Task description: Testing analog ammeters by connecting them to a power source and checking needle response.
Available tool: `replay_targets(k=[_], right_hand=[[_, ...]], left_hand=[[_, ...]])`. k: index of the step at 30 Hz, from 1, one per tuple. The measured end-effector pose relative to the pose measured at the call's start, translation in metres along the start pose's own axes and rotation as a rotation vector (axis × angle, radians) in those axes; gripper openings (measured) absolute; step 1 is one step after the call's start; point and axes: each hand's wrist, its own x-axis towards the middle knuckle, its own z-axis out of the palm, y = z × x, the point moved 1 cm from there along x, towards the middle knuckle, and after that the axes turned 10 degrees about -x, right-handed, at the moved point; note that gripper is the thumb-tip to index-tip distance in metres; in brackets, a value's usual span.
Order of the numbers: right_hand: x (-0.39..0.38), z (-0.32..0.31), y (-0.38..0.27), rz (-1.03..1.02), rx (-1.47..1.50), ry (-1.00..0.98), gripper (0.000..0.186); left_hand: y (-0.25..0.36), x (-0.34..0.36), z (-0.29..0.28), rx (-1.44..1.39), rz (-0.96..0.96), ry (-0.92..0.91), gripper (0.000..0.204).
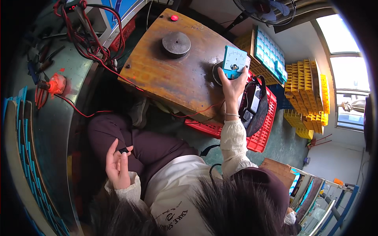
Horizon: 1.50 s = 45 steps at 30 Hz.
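Observation:
My right hand (234,87) reaches over the wooden bench and grips the lower edge of a teal analog panel meter (235,58), thumb on one side and fingers on the other. The meter's white dial faces up, and part of its mechanism shows below the scale. Beneath it is a dark round block (215,73), mostly hidden by the meter and hand. Over my lap, my left hand (118,167) is turned palm up and pinches a small black piece (124,150) between thumb and fingers. What kind of piece it is cannot be made out.
On the wooden bench (157,70) stand a round metal weight (176,44) and a red button (174,18). Red wires (106,65) run from the left table to the bench. A red crate (267,122) holds a black bag. Yellow trays (307,88) and boxed meters (269,51) stand farther right.

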Motion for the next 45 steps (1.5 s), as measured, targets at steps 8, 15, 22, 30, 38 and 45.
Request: replay_targets(k=[8,15,22,30,38,45], right_hand=[[-0.005,0.000,0.002,-0.041,0.032,-0.003,0.103],[-0.009,-0.005,0.001,-0.023,0.042,-0.034,0.104],[-0.010,-0.002,-0.001,-0.032,0.023,-0.038,0.103],[-0.006,-0.004,-0.018,-0.029,-0.016,-0.108,0.103],[0.005,0.035,-0.147,-0.152,0.207,-0.212,0.099],[-0.023,0.074,-0.194,-0.237,0.280,0.015,0.073]], left_hand=[[-0.004,-0.005,-0.003,-0.016,0.035,-0.021,0.042],[-0.010,-0.007,-0.001,-0.003,0.025,-0.073,0.042],[-0.009,-0.004,-0.007,-0.002,0.028,-0.044,0.042],[-0.005,-0.005,-0.021,-0.075,0.023,0.036,0.042],[0.024,-0.010,-0.048,-0.007,0.047,0.021,0.044],[0.018,-0.041,-0.107,-0.012,0.157,0.317,0.040]])
